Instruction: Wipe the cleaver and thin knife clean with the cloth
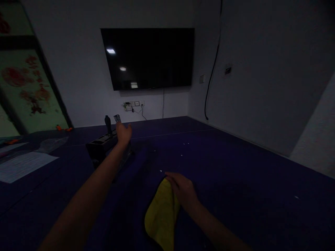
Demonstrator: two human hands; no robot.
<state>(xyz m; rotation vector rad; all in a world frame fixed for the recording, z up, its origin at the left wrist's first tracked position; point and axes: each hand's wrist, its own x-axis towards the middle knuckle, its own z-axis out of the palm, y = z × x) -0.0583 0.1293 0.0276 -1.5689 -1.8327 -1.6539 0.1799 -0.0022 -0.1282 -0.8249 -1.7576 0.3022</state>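
Observation:
A black box-shaped device (101, 148) with slots along its top stands on the dark blue floor covering. One dark upright handle (108, 123) rises from it. My left hand (124, 133) is closed around a second handle (117, 118), whose shiny tip shows above the fingers; the thumb points up and out to the right. Nearer to me, my right hand (183, 190) pinches the top corner of a yellow cloth (162, 212) with a dark border. The cloth hangs down from the fingers, folded along its length.
Small white scraps (181, 155) are scattered over the floor covering (235, 174). Printed paper (28, 165) and clear plastic (53, 143) lie at left. A television (149, 57) hangs on the wall above sockets (136, 103). A black cable (213, 68) dangles at right.

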